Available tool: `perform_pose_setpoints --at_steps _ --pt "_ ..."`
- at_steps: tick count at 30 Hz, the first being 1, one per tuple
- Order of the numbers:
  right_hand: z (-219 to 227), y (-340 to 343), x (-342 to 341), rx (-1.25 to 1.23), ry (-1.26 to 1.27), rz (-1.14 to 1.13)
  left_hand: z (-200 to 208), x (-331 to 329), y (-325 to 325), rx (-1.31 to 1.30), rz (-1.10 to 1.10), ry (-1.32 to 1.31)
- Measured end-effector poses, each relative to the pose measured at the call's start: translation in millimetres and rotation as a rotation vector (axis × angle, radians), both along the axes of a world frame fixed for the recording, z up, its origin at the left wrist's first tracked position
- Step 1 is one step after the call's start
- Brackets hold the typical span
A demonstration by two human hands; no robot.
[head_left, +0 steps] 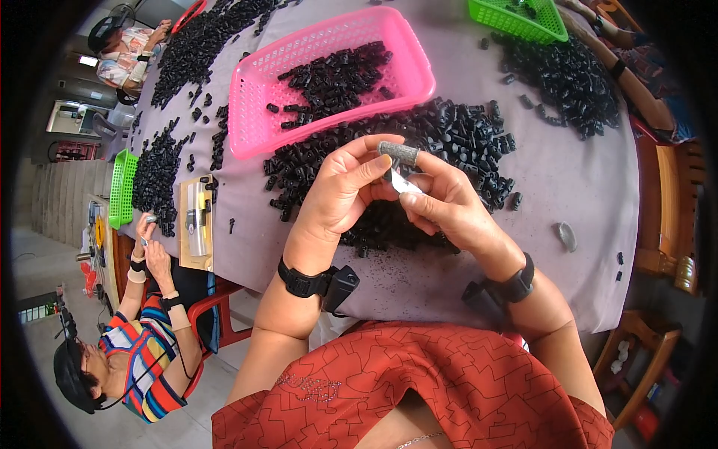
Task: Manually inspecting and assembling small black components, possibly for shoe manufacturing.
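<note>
Both my hands meet over the pile of small black cylindrical parts [479, 135]. My left hand [340, 187] is closed, its thumb and forefinger around a small speckled grey cylinder [399, 153]. The forefinger of my right hand [449, 202] reaches the cylinder's right end; whether that finger goes inside it, I cannot tell. Between my right thumb and fingers is a thin, pale, slant-ended blade [402, 182], just below the cylinder. My palms and lower fingers are partly hidden.
A pink basket [250, 82] holding black parts stands beyond my hands. Green baskets [123, 187] stand left and far right [550, 26]. A grey oval piece [566, 236] lies on the cloth to the right. A wooden board [196, 251] lies left, near a co-worker's hands [155, 254].
</note>
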State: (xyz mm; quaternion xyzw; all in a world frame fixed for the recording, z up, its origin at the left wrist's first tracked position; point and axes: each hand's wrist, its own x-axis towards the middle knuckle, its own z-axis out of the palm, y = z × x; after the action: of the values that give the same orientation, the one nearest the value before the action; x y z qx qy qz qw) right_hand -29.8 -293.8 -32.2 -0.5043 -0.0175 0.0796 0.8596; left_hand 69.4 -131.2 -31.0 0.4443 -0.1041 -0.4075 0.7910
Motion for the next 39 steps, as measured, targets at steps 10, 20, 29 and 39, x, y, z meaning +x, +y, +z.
perform_pose_setpoints --at_steps 10,20,29,39 --pt "0.5 -2.5 0.7 -0.013 0.029 -0.024 -6.3 1.2 -0.1 -0.041 -0.035 0.11" --pt "-2.4 -2.8 1.1 0.113 -0.008 -0.002 -10.3 2.5 0.6 -0.098 -0.037 0.13" --pt "1.5 -1.8 -0.3 0.034 0.001 0.028 -1.1 -2.0 -1.7 -0.022 -0.014 0.034" --pt "-1.2 -2.4 1.3 0.034 -0.016 0.012 -8.2 0.5 -1.4 -0.069 -0.029 0.131"
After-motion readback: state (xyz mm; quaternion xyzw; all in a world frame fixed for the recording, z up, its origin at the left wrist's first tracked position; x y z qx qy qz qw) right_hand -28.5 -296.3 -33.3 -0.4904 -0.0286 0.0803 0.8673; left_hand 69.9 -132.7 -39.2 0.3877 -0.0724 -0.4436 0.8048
